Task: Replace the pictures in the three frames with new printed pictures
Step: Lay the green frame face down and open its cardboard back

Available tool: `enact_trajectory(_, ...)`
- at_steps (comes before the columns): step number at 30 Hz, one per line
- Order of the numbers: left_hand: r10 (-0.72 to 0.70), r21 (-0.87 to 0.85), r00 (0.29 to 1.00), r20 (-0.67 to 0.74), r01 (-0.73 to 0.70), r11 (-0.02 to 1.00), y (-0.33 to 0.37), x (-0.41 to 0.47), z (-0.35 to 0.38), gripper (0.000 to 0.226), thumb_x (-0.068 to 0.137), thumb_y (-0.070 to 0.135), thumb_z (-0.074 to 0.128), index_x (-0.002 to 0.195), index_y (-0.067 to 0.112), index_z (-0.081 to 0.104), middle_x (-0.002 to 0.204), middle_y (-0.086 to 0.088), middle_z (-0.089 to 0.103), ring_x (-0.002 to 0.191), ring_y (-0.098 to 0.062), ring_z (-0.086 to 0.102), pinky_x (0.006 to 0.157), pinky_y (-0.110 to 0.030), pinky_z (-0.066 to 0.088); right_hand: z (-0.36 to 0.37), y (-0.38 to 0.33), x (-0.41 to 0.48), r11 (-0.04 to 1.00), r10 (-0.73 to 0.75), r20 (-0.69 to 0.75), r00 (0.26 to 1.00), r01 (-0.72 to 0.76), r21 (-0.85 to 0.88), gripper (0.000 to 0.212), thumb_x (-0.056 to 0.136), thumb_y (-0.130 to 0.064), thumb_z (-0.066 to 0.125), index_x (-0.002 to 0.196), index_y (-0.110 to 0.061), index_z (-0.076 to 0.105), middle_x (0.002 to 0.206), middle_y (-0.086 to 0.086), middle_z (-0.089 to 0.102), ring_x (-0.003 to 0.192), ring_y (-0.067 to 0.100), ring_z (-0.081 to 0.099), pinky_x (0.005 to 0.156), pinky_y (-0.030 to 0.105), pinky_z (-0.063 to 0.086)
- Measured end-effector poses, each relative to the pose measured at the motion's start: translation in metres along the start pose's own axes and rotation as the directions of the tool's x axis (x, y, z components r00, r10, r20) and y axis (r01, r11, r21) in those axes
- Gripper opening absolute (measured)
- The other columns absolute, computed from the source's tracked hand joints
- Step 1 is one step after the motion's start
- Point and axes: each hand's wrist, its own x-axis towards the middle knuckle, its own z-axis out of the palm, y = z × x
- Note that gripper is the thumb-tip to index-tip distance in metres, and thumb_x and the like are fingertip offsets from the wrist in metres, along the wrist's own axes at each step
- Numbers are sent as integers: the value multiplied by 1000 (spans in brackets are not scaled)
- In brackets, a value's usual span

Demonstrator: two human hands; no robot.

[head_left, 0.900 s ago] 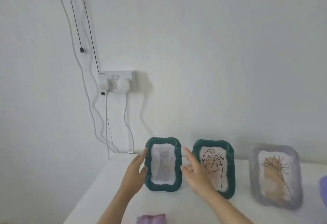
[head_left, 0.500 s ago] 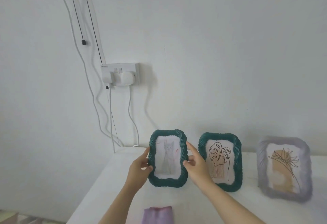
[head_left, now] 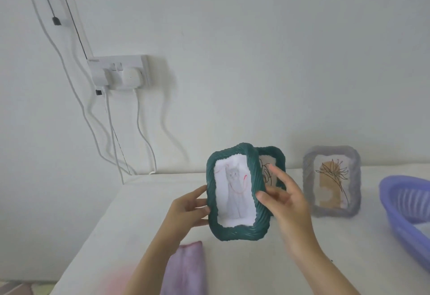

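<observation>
A green ribbed frame (head_left: pixel 235 229) with a pale cat drawing is lifted off the white table (head_left: pixel 139 201) and tilted toward me. My left hand (head_left: pixel 186 208) grips its left edge, thumb on the front. My right hand (head_left: pixel 286 204) holds its right edge with the thumb on the rim and the fingers spread behind. Behind it stands a second green frame (head_left: pixel 278 162) with a leaf line drawing, mostly hidden. A grey-lilac frame (head_left: pixel 309 178) with a flower drawing stands to the right against the wall.
A purple cloth (head_left: pixel 186 269) lies at the table's near edge. A lilac plastic basket (head_left: pixel 395 204) sits at the far right. A wall socket (head_left: pixel 121 71) with plugs and hanging cables is at upper left. The table's left edge drops off.
Both hands closed on the cat frame, lifted it from the table and brought it nearer to me and to the right, so it now covers most of the leaf frame.
</observation>
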Motion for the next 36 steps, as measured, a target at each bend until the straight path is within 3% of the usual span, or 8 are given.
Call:
enact_trajectory(3, -72, 55, 997, 30, 71, 996, -3, 7, 22, 46, 85, 12, 61, 125, 31, 51, 99, 4, 73, 92, -14, 68, 84, -33, 54, -19, -4, -9, 996, -63, -63, 996, 58, -74, 49, 77, 4, 67, 107, -35, 61, 76, 6, 71, 75, 15, 67, 71, 23, 51)
enact_trajectory(7, -36, 136, 990, -133, 54, 989, 5, 10, 52, 36, 88, 14, 57, 123, 16, 55, 90, 1, 71, 78, -14, 70, 67, -26, 56, -35, -4, -21, 954, -198, -108, 974, 166, -250, 53, 75, 3, 70, 100, -43, 60, 72, 7, 69, 65, 12, 61, 66, 12, 47)
enact_trajectory(10, 95, 76, 973, -212, -81, 994, 24, 2, 79, 24, 89, 18, 55, 113, 22, 51, 84, -1, 71, 68, -16, 70, 60, -30, 57, -40, 1, -30, 858, -298, -52, 953, 243, -453, 57, 75, 4, 69, 107, -42, 55, 69, -5, 68, 64, 5, 60, 65, 7, 44)
enact_trajectory(15, 190, 201, 972, -139, -160, 966, 35, 0, 108, 41, 81, 39, 64, 109, 39, 35, 85, 11, 67, 71, -13, 68, 68, -33, 56, -37, 14, -44, 694, -338, 124, 933, 336, -637, 76, 74, 6, 67, 117, -53, 46, 87, -30, 65, 76, -4, 63, 67, 1, 41)
enact_trajectory(24, 84, 210, 975, -207, -39, 977, 20, -1, 88, 38, 81, 2, 51, 109, 28, 48, 90, -4, 69, 68, -26, 68, 65, -36, 58, -45, 3, -53, 736, -319, 103, 942, 314, -600, 44, 82, -21, 64, 119, -40, 47, 87, -19, 67, 79, 1, 59, 68, 5, 42)
enact_trajectory(27, 23, 126, 990, -139, -6, 992, 10, -4, 77, 43, 85, -7, 42, 109, 27, 47, 92, -4, 70, 71, -23, 67, 59, -27, 57, -59, 7, -44, 688, -214, 75, 974, 205, -696, 33, 86, -20, 61, 112, -37, 53, 92, -15, 64, 83, 3, 58, 67, 8, 43)
enact_trajectory(32, -33, 86, 999, -10, 33, 996, -14, -6, 64, 51, 88, -13, 35, 110, 31, 47, 86, -3, 73, 66, -15, 66, 58, -27, 54, -82, 38, -39, 616, 94, 25, 995, -39, -787, 48, 89, -21, 58, 131, -36, 42, 110, -9, 51, 96, 10, 52, 83, 20, 42)
enact_trajectory(36, -58, 93, 998, -8, 58, 994, -32, -6, 65, 49, 88, -14, 36, 114, 26, 49, 89, -5, 72, 65, -12, 67, 57, -26, 54, -91, 58, -48, 725, 126, -125, 984, -177, -666, 44, 84, -11, 65, 124, -25, 53, 92, -2, 66, 77, 6, 60, 64, 4, 41)
